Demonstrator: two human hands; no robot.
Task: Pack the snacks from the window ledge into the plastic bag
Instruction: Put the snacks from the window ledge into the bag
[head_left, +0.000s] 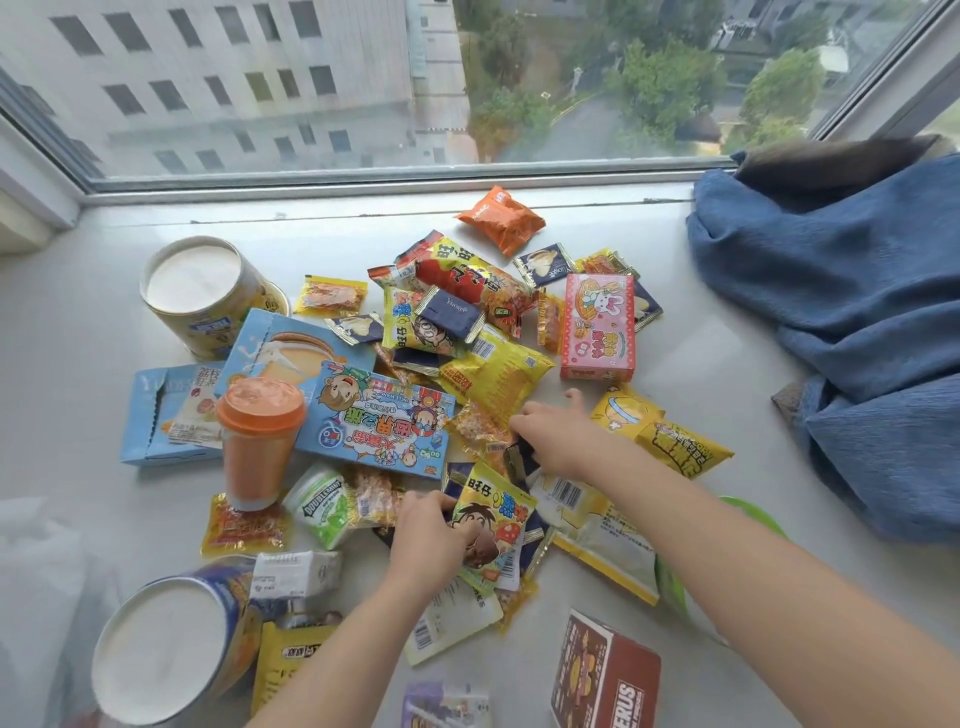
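Note:
Several snack packets, boxes and tubs lie in a heap on the white window ledge (701, 353). My left hand (431, 535) grips a yellow cartoon snack packet (493, 525) at its left edge, near the front of the heap. My right hand (558, 434) reaches into the middle of the pile and pinches a small dark wrapped snack (519, 460). A translucent plastic bag (41, 571) shows only as a blurred edge at the far left.
An orange lidded cup (260, 441) stands left of my hands, beside a light blue cartoon box (374, 421). Two round tubs (202, 291) (166, 654) sit at the left. A pink box (597, 327), a brown box (608, 675) and a blue cloth (841, 322) lie to the right.

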